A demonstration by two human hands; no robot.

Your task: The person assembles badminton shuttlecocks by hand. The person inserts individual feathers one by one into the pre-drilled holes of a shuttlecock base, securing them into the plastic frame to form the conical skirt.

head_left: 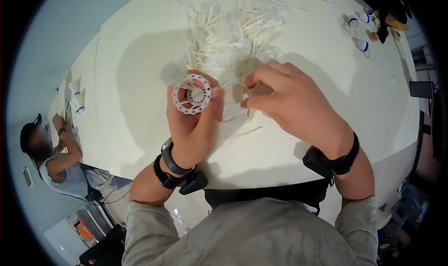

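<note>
My left hand [195, 128] is wrapped round a white ring [176, 101] with small holes along its rim. Inside the ring shows a smaller round white piece [199, 95], also with a circle of holes. A white feather [174, 73] sticks out at the ring's upper left, its stem reaching into the ring. My right hand [298, 98] hovers at the near edge of a heap of loose white feathers [233, 37]. Its thumb and forefinger are curled but apart, with a gap between their tips. I make out nothing held between them.
Several shuttlecocks with blue bands [363, 45] lie at the far right of the white table [144, 102], beside dark items. A few loose feathers [249, 130] lie near my hands. Another person [60, 163] works at the left side, near more blue-banded shuttlecocks [78, 102].
</note>
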